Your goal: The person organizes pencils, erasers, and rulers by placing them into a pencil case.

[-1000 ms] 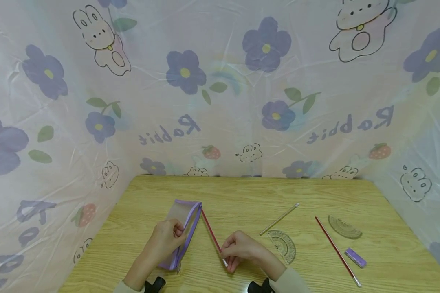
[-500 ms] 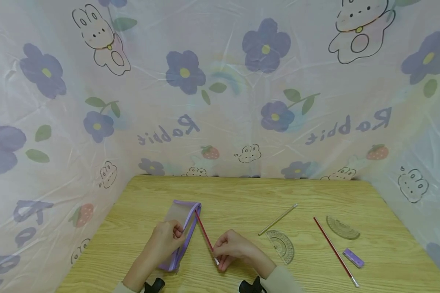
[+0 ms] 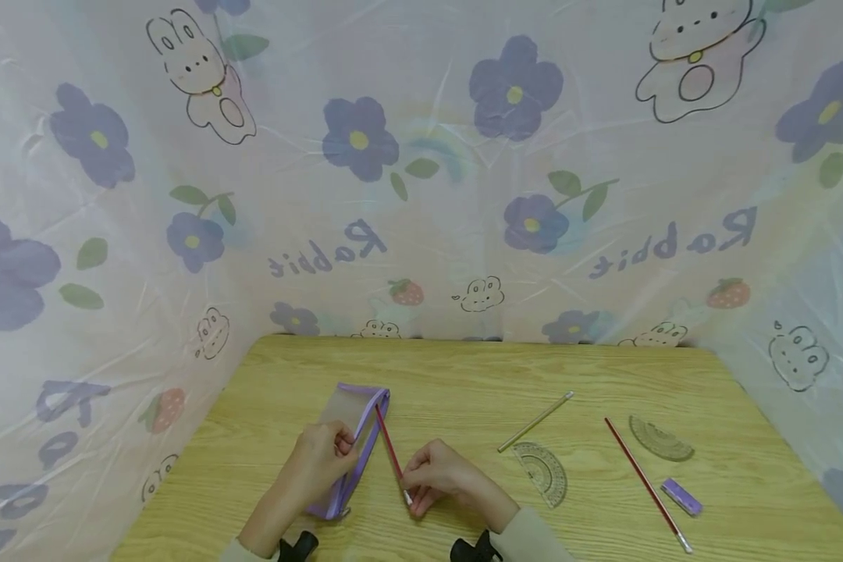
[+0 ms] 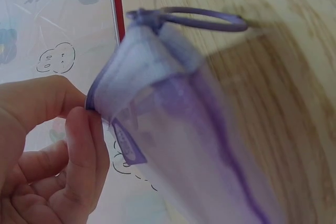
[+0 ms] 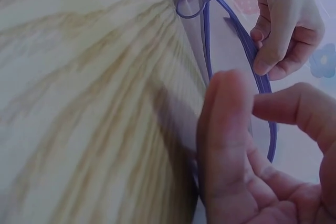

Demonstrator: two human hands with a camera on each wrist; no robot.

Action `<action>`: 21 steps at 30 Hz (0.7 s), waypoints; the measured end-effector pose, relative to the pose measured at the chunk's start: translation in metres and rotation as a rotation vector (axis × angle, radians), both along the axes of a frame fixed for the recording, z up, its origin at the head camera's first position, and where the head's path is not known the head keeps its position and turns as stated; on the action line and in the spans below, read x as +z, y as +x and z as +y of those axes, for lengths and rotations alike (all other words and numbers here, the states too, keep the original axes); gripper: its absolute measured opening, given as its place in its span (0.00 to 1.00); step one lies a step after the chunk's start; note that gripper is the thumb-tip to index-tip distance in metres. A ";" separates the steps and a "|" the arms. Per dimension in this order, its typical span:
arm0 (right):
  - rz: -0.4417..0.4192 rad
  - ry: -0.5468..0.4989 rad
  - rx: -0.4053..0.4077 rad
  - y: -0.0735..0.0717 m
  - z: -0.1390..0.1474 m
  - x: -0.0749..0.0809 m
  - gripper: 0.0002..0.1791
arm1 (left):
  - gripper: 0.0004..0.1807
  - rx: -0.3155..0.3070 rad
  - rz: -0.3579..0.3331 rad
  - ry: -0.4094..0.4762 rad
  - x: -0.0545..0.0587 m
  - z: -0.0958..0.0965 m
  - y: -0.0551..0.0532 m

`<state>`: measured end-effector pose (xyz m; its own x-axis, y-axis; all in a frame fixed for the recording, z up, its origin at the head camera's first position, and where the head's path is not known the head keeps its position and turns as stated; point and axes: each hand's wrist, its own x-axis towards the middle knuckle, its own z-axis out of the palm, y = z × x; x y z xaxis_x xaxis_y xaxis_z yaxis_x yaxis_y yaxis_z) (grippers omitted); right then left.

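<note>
A purple-edged, see-through zip pencil case [image 3: 344, 407] lies on the left of the table with its zip undone. My left hand [image 3: 316, 454] pinches one edge of its opening, which the left wrist view shows close up, pencil case [image 4: 173, 119] and thumb together. Between the fingertips of my right hand [image 3: 448, 476] is a red pencil [image 3: 389, 446], gripped near its white-and-silver eraser end. Its far end reaches the mouth of the case. In the right wrist view, my right hand's fingers [image 5: 227, 129] hide the pencil, with the purple zip edge [image 5: 247, 40] beyond.
Right of my hands lie a gold pencil [image 3: 535, 422] and a clear protractor [image 3: 542, 474]. Farther right are another red pencil [image 3: 645, 480], a second protractor [image 3: 660, 439] and a purple eraser [image 3: 682, 496]. A patterned curtain [image 3: 435, 195] surrounds the wooden table [image 3: 457, 382].
My right hand has moved left with the red pencil, bringing its far end from beside the pencil case into the opening. My left hand has kept its hold on the edge.
</note>
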<state>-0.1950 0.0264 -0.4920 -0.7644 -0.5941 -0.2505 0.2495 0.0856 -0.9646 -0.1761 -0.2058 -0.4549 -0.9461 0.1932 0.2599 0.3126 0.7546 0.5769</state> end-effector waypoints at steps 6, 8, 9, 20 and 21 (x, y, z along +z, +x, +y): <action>-0.012 -0.006 -0.001 -0.002 -0.006 0.003 0.05 | 0.06 0.004 0.009 -0.008 0.001 0.000 0.001; -0.018 -0.011 -0.003 -0.002 -0.008 0.004 0.05 | 0.06 0.004 0.011 -0.012 0.001 0.000 0.001; -0.019 -0.012 -0.005 -0.002 -0.008 0.004 0.05 | 0.06 0.007 0.010 -0.014 0.001 0.000 0.001; -0.049 -0.034 -0.033 -0.004 -0.018 0.006 0.04 | 0.07 0.016 0.004 -0.009 0.002 0.002 0.000; -0.050 -0.037 -0.034 -0.003 -0.018 0.005 0.04 | 0.07 0.018 0.003 -0.011 0.002 0.002 0.000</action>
